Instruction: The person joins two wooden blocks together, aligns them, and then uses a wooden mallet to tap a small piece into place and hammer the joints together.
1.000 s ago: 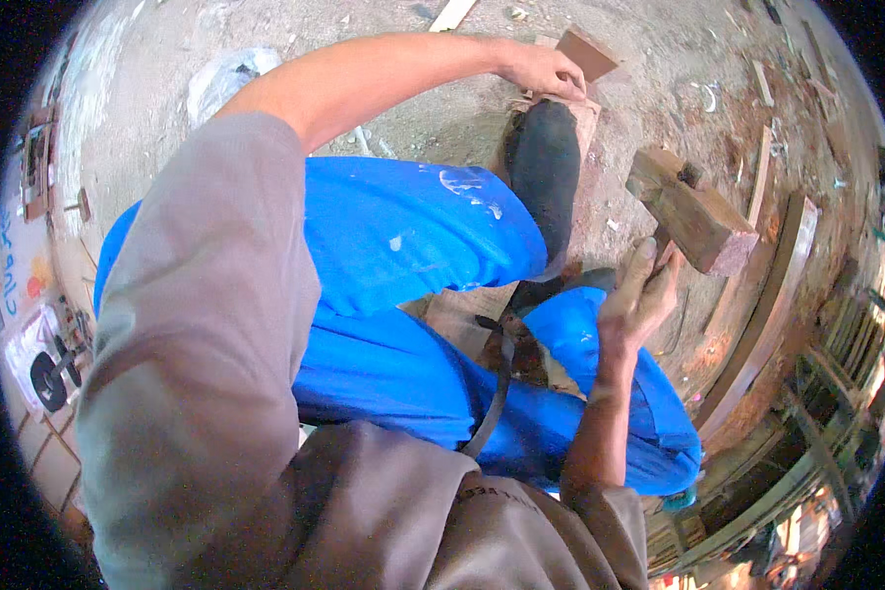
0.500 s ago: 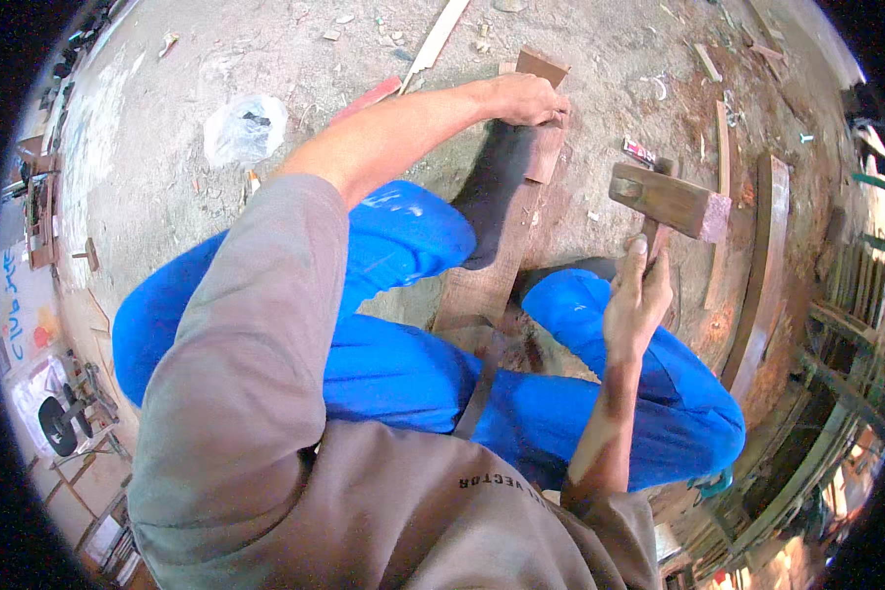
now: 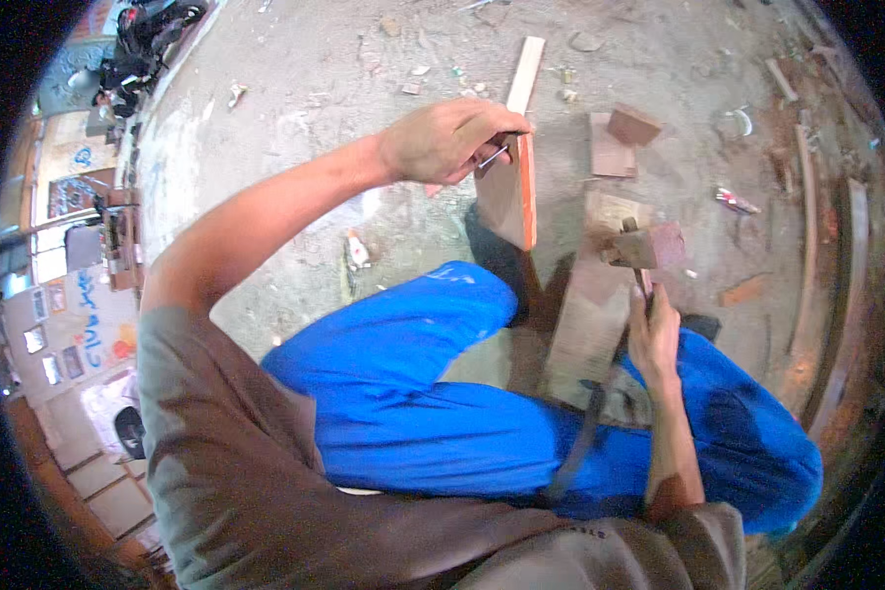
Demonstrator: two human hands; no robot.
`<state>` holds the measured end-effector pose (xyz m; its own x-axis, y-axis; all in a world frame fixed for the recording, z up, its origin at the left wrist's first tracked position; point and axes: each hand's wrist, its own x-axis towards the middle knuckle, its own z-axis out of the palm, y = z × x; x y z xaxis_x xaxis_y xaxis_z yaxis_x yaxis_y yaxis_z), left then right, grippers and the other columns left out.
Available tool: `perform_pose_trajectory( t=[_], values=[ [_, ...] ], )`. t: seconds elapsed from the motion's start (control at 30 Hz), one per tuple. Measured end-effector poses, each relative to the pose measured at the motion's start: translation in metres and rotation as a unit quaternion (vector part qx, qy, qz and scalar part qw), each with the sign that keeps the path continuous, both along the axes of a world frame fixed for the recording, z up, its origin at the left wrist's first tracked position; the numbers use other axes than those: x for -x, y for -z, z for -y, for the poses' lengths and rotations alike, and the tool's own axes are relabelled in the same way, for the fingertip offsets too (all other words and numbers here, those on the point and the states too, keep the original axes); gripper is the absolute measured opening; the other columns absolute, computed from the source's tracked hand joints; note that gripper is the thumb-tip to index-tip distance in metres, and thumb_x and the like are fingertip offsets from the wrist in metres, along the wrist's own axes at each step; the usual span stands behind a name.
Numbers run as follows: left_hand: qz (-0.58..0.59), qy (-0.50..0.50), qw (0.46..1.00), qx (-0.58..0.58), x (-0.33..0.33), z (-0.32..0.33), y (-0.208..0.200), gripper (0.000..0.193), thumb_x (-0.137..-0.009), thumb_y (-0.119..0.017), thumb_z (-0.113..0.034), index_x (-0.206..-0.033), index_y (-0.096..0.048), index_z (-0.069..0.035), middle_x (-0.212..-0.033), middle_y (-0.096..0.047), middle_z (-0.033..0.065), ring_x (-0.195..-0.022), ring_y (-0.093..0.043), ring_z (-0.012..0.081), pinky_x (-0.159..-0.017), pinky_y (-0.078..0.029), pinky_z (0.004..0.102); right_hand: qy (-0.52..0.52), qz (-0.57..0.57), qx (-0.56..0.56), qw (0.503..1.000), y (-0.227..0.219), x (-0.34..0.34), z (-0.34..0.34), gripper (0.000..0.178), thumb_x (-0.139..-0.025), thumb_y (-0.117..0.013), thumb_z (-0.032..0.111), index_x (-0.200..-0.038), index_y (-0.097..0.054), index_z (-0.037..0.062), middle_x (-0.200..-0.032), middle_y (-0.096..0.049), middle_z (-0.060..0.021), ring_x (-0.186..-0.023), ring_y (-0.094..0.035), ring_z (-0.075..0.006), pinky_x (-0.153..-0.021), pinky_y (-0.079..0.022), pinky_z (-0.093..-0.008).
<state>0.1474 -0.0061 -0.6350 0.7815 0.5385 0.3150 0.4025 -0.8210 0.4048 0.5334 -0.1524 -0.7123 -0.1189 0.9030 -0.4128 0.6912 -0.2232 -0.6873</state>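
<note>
Raised at the far middle, my left hand (image 3: 447,143) grips a flat wooden board (image 3: 506,202) with an orange-red edge. A thin, shiny metal pin (image 3: 494,156) sticks out by its fingers; its kind is unclear. My right hand (image 3: 654,339) is closed round the handle of a wooden mallet (image 3: 635,248), its head up, above a long plank (image 3: 592,310). That plank lies on the ground between my legs. Past its far end are a flat wooden piece (image 3: 612,155) and a tilted brown block (image 3: 635,125), neither touched by a hand.
A pale wooden strip (image 3: 526,74) lies beyond the raised board. A small white bottle or tube (image 3: 357,250) is left of my knee, and a red-and-white tube (image 3: 736,201) lies at the right. Long timbers (image 3: 806,236) run along the right side.
My left hand has left the wooden blocks beyond the plank and moved left, now holding the red-edged board. The mallet stays in my right hand, its head turned. The view has shifted.
</note>
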Motion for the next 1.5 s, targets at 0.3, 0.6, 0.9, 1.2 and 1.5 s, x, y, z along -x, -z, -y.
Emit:
perform_pose_trajectory(
  t=[0.3,0.6,0.9,1.2,1.5],
  values=[
    [-0.053,-0.132,0.942,0.303,0.032,0.005,0.067,0.027,-0.098,-0.060,-0.017,-0.122,-0.060,-0.006,-0.107,-0.066,0.0198,-0.095,-0.068,0.0401,-0.081,-0.055,0.0466,-0.029,-0.031,-0.001,0.999,0.022,0.032,-0.020,0.028,-0.098,-0.060,0.015,-0.120,-0.056,-0.0010,-0.095,-0.068,-0.0274,-0.081,-0.067,-0.0459,-0.068,-0.050,-0.0489],
    [-0.121,-0.196,0.948,0.221,0.035,0.005,0.213,0.017,-0.096,-0.061,-0.023,-0.100,-0.066,-0.007,-0.089,-0.068,0.0172,-0.090,-0.061,0.0389,-0.076,-0.050,0.0503,-0.065,-0.044,0.011,0.997,0.040,0.051,-0.036,0.026,-0.094,-0.063,0.009,-0.118,-0.060,-0.0026,-0.099,-0.069,-0.0249,-0.088,-0.069,-0.0432,-0.077,-0.053,-0.0455],
    [-0.032,-0.313,0.947,0.064,0.030,0.032,0.226,0.017,-0.085,-0.073,-0.018,-0.101,-0.076,-0.016,-0.095,-0.070,0.0055,-0.097,-0.065,0.0266,-0.088,-0.054,0.0407,-0.146,-0.065,0.004,0.987,0.046,0.060,-0.051,0.022,-0.092,-0.064,0.010,-0.110,-0.067,-0.0025,-0.108,-0.069,-0.0251,-0.100,-0.068,-0.0399,-0.087,-0.051,-0.0435],
    [0.074,-0.347,0.911,0.211,0.026,0.044,0.222,0.018,-0.082,-0.075,-0.015,-0.100,-0.074,-0.011,-0.098,-0.067,0.0065,-0.092,-0.067,0.0282,-0.078,-0.057,0.0385,-0.149,0.003,-0.067,0.987,0.038,0.070,-0.097,0.022,-0.101,-0.057,0.010,-0.118,-0.063,-0.0013,-0.075,-0.060,-0.0162,-0.069,-0.054,-0.0135,-0.065,-0.047,-0.0325],
    [0.072,-0.351,0.919,0.166,0.014,0.022,0.229,0.019,-0.083,-0.073,-0.010,-0.102,-0.076,-0.010,-0.099,-0.069,0.0054,-0.092,-0.068,0.0276,-0.081,-0.057,0.0391,-0.138,0.052,-0.109,0.983,0.059,0.138,-0.151,0.017,-0.098,-0.060,0.014,-0.111,-0.062,0.0034,-0.099,-0.069,-0.0240,-0.088,-0.066,-0.0461,-0.072,-0.052,-0.0497]
  ],
)
